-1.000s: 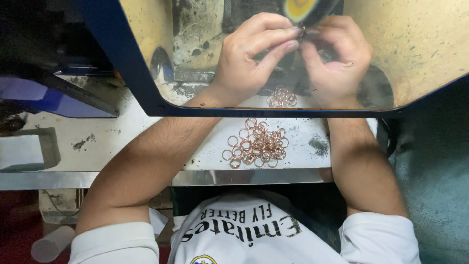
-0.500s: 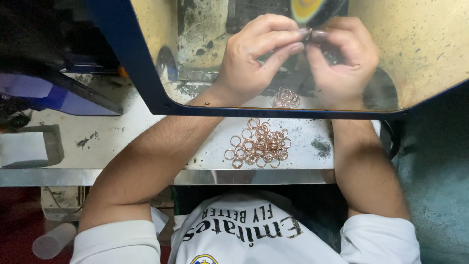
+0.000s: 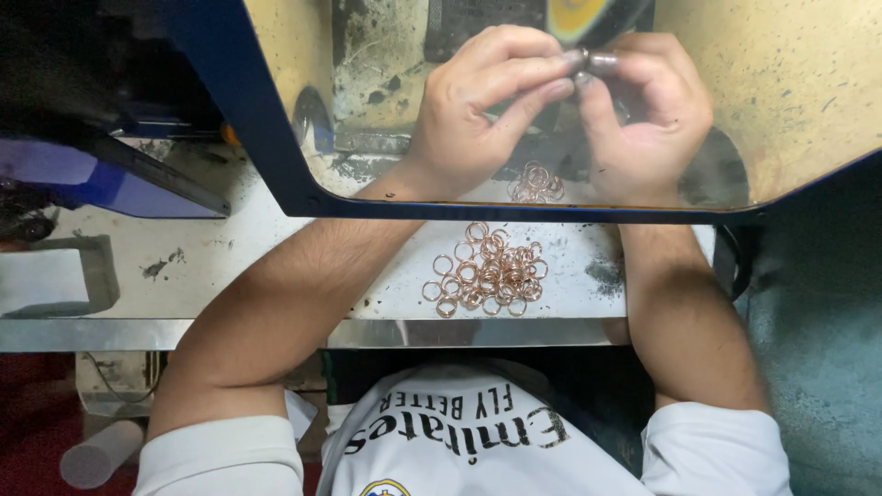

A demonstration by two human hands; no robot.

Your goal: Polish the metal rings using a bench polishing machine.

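Observation:
My left hand [image 3: 478,106] and my right hand [image 3: 648,115] meet behind a clear shield [image 3: 790,83], fingertips pinched together on a small metal piece [image 3: 602,62]. The piece sits right under a yellow wheel [image 3: 577,14] at the top edge. A small heap of copper-coloured rings [image 3: 536,182] lies just below my hands, behind the shield. A larger heap of the same rings [image 3: 487,276] lies on the bench between my forearms, in front of the shield.
The shield's dark blue frame [image 3: 266,138] crosses the view. The bench has a metal front edge [image 3: 110,335]. A blue machine part [image 3: 101,179] and a grey block [image 3: 55,276] are at the left, a white tube [image 3: 96,455] low down.
My hands stay together on the small piece; the fingers have shifted only slightly. The ring heaps have not moved.

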